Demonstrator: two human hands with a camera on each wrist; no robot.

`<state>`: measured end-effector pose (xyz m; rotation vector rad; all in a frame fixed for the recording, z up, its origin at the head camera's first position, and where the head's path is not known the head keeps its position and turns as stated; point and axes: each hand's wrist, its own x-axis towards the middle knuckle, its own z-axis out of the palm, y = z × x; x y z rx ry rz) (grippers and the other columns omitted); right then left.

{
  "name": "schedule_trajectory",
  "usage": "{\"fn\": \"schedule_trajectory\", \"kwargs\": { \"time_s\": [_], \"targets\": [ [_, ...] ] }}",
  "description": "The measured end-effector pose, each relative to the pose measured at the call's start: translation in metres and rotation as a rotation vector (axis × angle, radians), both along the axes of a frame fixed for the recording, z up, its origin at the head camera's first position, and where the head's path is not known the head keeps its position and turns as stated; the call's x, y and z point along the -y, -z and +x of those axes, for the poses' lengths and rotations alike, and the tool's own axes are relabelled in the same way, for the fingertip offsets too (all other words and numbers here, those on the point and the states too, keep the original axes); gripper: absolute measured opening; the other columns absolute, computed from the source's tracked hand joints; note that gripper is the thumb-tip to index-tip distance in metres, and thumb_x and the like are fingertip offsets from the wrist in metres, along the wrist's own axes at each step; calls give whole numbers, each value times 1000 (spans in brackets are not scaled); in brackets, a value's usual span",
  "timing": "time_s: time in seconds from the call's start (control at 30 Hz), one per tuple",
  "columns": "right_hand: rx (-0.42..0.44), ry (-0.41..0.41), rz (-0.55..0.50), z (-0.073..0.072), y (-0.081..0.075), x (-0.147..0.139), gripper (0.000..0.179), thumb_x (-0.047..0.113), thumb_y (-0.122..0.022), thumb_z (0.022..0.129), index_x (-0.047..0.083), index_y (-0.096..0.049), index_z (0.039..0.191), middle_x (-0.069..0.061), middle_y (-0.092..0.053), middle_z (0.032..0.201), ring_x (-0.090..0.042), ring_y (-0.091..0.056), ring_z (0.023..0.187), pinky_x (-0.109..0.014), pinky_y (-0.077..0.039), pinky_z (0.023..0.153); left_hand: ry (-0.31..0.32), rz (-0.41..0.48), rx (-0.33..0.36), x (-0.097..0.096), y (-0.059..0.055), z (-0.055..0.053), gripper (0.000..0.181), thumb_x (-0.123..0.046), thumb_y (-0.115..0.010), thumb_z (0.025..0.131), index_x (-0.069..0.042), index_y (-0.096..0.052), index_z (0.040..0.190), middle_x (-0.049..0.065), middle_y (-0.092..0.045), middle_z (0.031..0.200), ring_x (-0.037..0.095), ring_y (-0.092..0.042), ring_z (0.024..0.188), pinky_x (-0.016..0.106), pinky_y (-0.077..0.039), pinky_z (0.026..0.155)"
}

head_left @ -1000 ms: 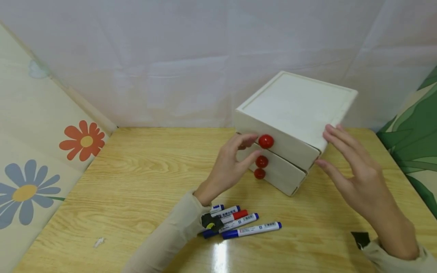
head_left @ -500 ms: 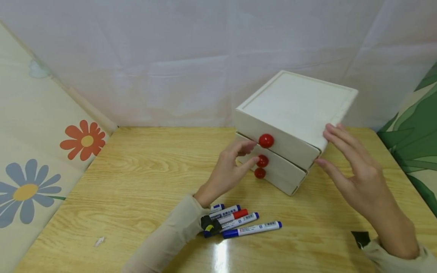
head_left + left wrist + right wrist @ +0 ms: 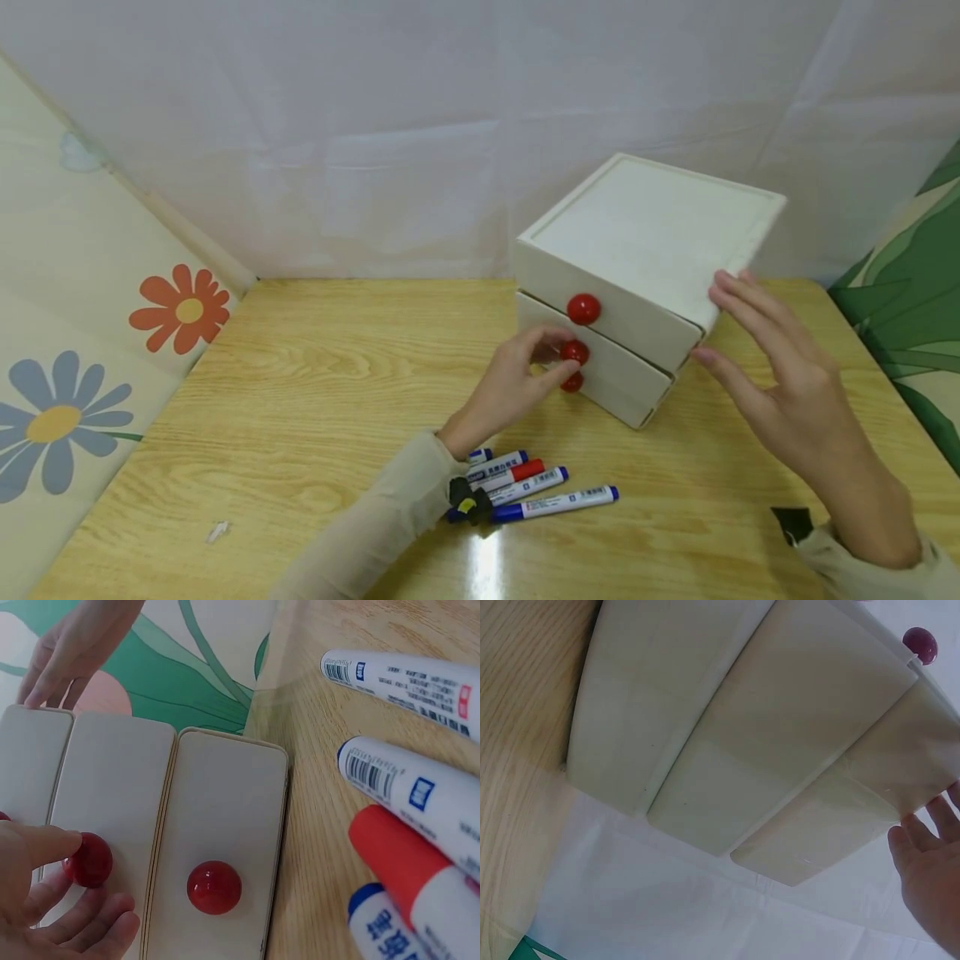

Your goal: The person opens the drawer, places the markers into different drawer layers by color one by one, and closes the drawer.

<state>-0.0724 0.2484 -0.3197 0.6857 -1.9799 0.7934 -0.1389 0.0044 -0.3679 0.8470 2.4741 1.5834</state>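
Note:
A cream three-drawer cabinet (image 3: pixel 660 225) stands on the table with a round red knob on each drawer front. My left hand (image 3: pixel 510 383) is at the middle drawer, pinching its red knob (image 3: pixel 94 862) between thumb and fingers. The bottom red knob (image 3: pixel 214 887) shows beside it in the left wrist view, and the top red knob (image 3: pixel 583 309) sits above my fingers. On the cabinet's other side, my right hand (image 3: pixel 795 383) has its fingers extended, fingertips resting at the upper front corner. In the right wrist view those fingers lie along the top tier's side (image 3: pixel 817 825).
Several whiteboard markers lie in front of the cabinet, partly under my left wrist: blue-capped ones such as the nearest marker (image 3: pixel 570 502), and a red-capped marker (image 3: pixel 528 471). A small white scrap (image 3: pixel 217 532) lies on the wooden table (image 3: pixel 315 358) at left. A pale cloth (image 3: pixel 375 142) hangs behind.
My left hand has moved down from beside the top knob to the middle one and taken hold of it. The right hand and the cabinet have stayed put.

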Motion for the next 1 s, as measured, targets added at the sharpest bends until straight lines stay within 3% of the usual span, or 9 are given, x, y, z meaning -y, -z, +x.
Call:
{"fn": "schedule_trajectory", "kwargs": {
  "time_s": [0.37,0.6,1.0],
  "targets": [
    [12,15,5,1,-1,0,66,47,-55,97,-15,-60,121,-26,-58,135,-18,-45,142,-24,-34,118,-27,-11,-43,-4,-1,2,32,-11,-70,92,-5,-60,121,8,-67,117,19,-65,104,35,-57,93],
    [12,11,5,1,-1,1,66,46,-55,97,-15,-59,121,-26,-58,135,-19,-44,142,-24,-34,118,-21,21,-29,0,0,5,29,-6,-70,89,-4,-61,117,9,-68,113,16,-65,99,40,-57,93],
    [11,16,5,2,-1,2,67,47,-55,97,-15,-59,121,-27,-58,135,-19,-44,142,-24,-34,118,-21,17,-67,14,0,16,28,-4,-71,88,-3,-62,114,10,-70,112,20,-68,104,22,-55,93]
  ]
}}
